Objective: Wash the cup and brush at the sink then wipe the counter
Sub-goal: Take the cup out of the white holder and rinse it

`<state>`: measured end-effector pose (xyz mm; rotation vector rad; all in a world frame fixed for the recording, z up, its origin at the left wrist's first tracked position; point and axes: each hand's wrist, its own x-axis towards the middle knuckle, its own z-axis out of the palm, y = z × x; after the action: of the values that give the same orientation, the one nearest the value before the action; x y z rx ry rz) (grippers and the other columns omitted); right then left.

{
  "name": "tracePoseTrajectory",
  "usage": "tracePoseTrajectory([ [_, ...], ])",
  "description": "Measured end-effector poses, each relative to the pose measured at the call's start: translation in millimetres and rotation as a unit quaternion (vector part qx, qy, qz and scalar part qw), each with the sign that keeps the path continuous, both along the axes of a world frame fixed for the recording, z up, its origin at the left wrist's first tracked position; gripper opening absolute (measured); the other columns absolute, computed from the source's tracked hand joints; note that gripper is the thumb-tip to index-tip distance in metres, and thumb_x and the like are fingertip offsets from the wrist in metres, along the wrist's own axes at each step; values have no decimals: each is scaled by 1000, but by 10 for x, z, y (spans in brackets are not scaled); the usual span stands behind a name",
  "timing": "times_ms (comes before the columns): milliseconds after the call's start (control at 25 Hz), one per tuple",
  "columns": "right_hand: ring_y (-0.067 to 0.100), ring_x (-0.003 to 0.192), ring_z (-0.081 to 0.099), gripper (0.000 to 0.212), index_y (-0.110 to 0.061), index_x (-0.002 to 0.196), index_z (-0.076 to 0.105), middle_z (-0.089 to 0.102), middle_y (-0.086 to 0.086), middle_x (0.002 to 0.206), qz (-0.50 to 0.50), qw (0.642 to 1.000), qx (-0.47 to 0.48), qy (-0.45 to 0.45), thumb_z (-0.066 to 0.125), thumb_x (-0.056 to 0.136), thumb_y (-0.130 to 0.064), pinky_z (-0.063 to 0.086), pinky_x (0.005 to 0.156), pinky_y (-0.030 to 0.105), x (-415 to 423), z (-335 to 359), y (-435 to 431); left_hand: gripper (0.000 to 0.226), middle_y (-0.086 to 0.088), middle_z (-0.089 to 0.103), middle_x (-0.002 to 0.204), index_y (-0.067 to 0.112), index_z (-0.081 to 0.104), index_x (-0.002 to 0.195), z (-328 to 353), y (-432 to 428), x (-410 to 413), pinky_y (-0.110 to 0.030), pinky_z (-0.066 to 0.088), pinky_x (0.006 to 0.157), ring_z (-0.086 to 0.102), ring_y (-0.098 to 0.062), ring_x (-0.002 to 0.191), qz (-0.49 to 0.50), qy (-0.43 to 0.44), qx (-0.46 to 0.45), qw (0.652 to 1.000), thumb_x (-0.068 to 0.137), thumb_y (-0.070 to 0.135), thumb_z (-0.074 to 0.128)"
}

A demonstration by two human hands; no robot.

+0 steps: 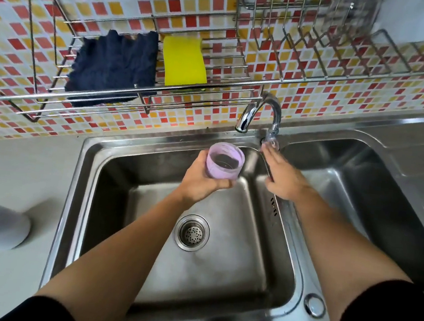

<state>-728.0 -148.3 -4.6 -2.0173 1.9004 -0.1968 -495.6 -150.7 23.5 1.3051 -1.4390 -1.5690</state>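
A wire rack (223,55) hangs on the tiled wall (194,8) beyond the left hand (203,182). It holds a dark blue cloth (114,65) with a yellow sponge (184,62) just beside it. A dish rack (306,53) hangs beyond the right hand (281,177). The tap (251,112) arches just beyond both hands. The strainer (192,232) lies nearer than the left hand.

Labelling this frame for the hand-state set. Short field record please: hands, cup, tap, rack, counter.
left hand: grips cup above left basin
cup: purple, mouth tilted toward camera, dark inside
right hand: fingers straight, tips at tap base
tap: no stream visible
rack: dark blue cloth, yellow sponge
counter: pale cup on its side, far left
brush: cannot tell
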Motion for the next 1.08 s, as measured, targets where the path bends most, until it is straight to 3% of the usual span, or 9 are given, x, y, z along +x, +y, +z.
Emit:
tracePoseTrajectory([
  [120, 13, 144, -3, 82, -12, 148, -3, -7, 3, 157, 38, 997, -26, 61, 47, 83, -12, 4, 118, 32, -1, -134, 37, 80, 0, 61, 121, 21, 43, 129, -34, 9, -29, -40, 52, 95, 60, -15, 111, -26, 14, -7, 1000, 62, 5, 84],
  [280, 17, 144, -1, 72, -8, 148, 2, -3, 7, 157, -13, 997, -52, 61, 42, 90, -20, -2, 114, 28, 47, -322, 283, 79, 3, 61, 114, 22, 43, 126, -72, 62, -79, -40, 53, 93, 61, -11, 104, -19, 31, 3, 999, 60, 7, 83],
  [480, 20, 144, -6, 75, -7, 148, 0, -4, 8, 157, -101, 992, 14, 80, 42, 92, -32, -2, 115, 34, 119, -559, 562, 73, 9, 63, 110, 21, 46, 124, -47, 115, -145, -19, 51, 86, 62, 4, 93, -12, 4, 4, 1000, 64, 9, 86],
  [720, 20, 145, -4, 69, -8, 148, 4, -1, 8, 157, -127, 989, -4, 78, 39, 92, -27, 0, 115, 36, 161, -575, 561, 58, 9, 66, 105, 21, 58, 119, 16, 122, -109, -4, 46, 69, 59, 14, 75, -13, -61, -12, 998, 67, 19, 84],
  [920, 21, 144, -5, 62, -8, 148, 3, -4, 8, 157, -123, 990, -4, 71, 33, 95, -22, -1, 115, 35, 156, -566, 551, 40, 11, 69, 94, 26, 64, 106, 30, 120, -117, -10, 52, 67, 64, -4, 81, 7, -96, 1, 995, 70, 27, 81],
  [1080, 20, 144, -7, 64, -9, 148, 1, -6, 7, 157, -115, 991, 5, 65, 34, 95, -23, -2, 115, 35, 139, -567, 566, 44, 7, 70, 96, 24, 67, 101, 49, 85, -158, -27, 55, 84, 66, -11, 91, 24, -165, 21, 986, 66, 49, 75],
])
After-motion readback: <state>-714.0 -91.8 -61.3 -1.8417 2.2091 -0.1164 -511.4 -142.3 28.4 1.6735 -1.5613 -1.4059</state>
